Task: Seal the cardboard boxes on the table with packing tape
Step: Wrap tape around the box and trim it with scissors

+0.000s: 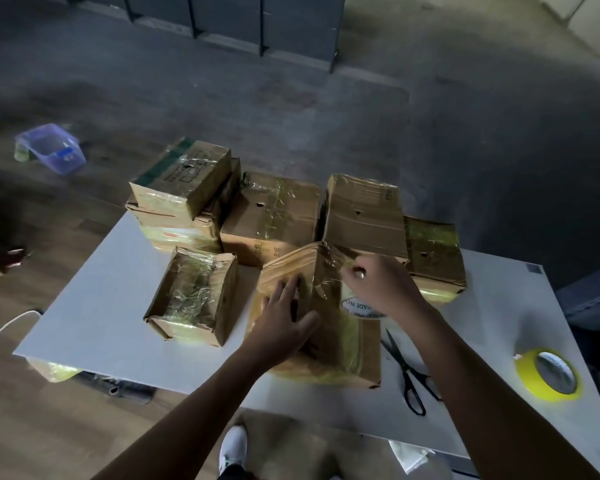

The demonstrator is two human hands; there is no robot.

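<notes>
Here, left hand flat on crinkly cardboard box, right hand clamped around ring-shaped tape roll.

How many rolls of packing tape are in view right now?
2. One tape roll is in the right hand, against the front box; a yellow roll lies near the table's right edge. More may hide behind boxes.

Tape roll (label included) half-hidden
</notes>
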